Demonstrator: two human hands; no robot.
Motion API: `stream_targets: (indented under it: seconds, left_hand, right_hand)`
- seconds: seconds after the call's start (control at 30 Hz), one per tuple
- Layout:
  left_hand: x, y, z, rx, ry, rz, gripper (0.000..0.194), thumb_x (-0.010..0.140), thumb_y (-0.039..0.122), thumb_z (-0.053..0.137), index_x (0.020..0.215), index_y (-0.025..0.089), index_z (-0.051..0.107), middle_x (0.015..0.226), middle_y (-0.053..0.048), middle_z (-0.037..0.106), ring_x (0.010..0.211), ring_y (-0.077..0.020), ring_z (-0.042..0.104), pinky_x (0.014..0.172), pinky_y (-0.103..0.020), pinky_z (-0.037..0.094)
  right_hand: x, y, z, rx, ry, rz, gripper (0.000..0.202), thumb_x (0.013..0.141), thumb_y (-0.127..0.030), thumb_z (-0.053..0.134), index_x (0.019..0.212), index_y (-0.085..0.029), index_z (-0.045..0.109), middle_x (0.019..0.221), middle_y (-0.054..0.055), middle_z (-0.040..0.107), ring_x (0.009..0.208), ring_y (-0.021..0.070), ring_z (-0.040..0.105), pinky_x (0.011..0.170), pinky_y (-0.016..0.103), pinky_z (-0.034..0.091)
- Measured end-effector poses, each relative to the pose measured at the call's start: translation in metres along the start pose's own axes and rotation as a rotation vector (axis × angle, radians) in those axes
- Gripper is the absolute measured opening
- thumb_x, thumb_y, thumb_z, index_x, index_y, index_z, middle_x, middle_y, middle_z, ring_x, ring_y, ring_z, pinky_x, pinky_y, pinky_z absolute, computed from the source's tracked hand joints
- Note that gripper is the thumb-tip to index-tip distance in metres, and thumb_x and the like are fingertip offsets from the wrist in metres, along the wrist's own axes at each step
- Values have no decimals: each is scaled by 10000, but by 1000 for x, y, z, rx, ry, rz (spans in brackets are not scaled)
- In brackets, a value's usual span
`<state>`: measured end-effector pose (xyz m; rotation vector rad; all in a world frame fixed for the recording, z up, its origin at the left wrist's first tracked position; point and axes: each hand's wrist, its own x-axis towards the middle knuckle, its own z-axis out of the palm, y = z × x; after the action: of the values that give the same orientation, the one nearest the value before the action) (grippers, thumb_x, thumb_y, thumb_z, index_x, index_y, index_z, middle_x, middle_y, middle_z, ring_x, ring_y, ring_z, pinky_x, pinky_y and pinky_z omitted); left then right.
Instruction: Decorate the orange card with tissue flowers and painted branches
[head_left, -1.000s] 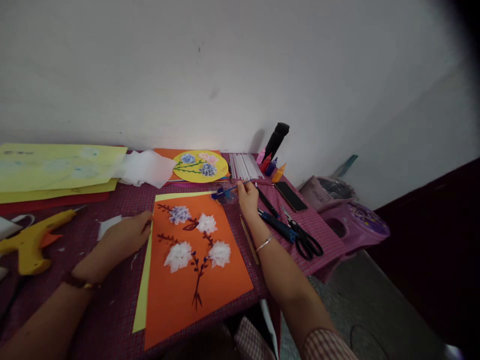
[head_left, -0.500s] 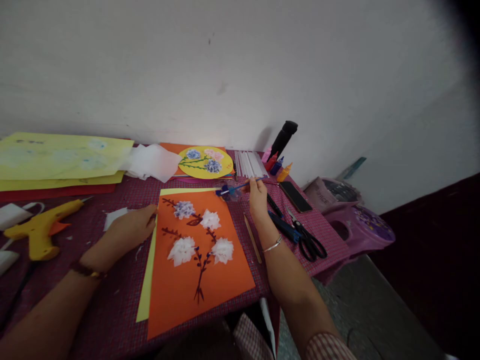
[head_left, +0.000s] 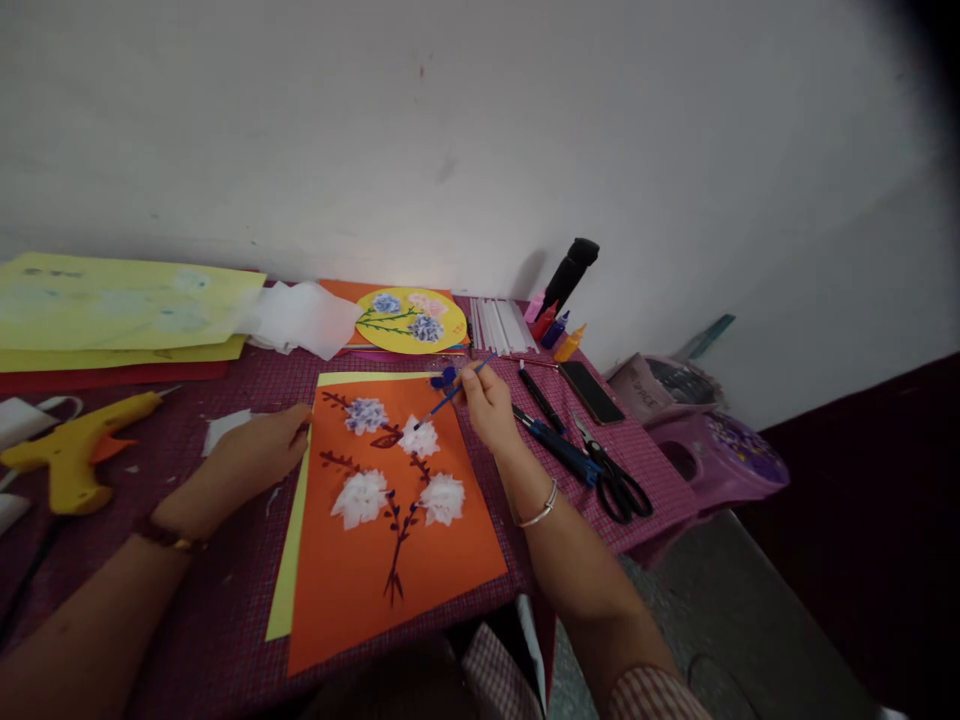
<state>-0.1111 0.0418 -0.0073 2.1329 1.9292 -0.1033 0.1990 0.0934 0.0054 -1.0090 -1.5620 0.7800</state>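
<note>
My right hand (head_left: pixel 487 402) pinches a slim blue paintbrush (head_left: pixel 448 398), its tip at the upper right white tissue flower (head_left: pixel 420 437). That flower is one of several glued on an orange sheet (head_left: pixel 352 600) with painted dark stems and leaves. The upper left flower (head_left: pixel 366 416) has blue-purple dabs. At the sheet's left edge my left hand (head_left: pixel 266 445) is closed, fingertips on the paper border. A yellow sheet (head_left: pixel 283 600) sticks out from underneath. Behind my right hand lies a small clear palette with dark blue paint (head_left: pixel 444 378).
Left: a yellow glue gun (head_left: pixel 79 450) and yellow papers (head_left: pixel 112 300). Behind: white tissue (head_left: pixel 300 318) and a round yellow flower card (head_left: pixel 382 335). Right: glue sticks (head_left: pixel 499 325), paint bottles (head_left: pixel 555 328), a phone (head_left: pixel 591 392), a blue cutter (head_left: pixel 559 452), scissors (head_left: pixel 619 485) and a pink stool (head_left: pixel 712 460).
My right hand has moved left and toward me, bringing the brush from the blue paint to the upper right white flower. My left hand stays at the sheet's edge.
</note>
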Motion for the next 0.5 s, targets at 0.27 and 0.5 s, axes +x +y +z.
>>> stream_targets:
  seconds: [0.27,0.5]
  left_hand:
    - [1,-1,1,53,-8,-6,256,988,305,284,1084,181,487,998,-166,737,930,-302,707,769,-384,451]
    - [1,-1,1,63,-5,2,261,990,311,279,1062,177,491,1001,-176,732,921,-313,709,765,-392,455]
  right_hand:
    - [0,-4,0,80,4,18,391,959,-565,486,789,-226,583,608,-26,601,554,135,576,566,257,452]
    - [-2,-3,0,29,-55,-9,387,962,-558,489,798,-225,598,633,-19,617,565,135,590,572,259,458]
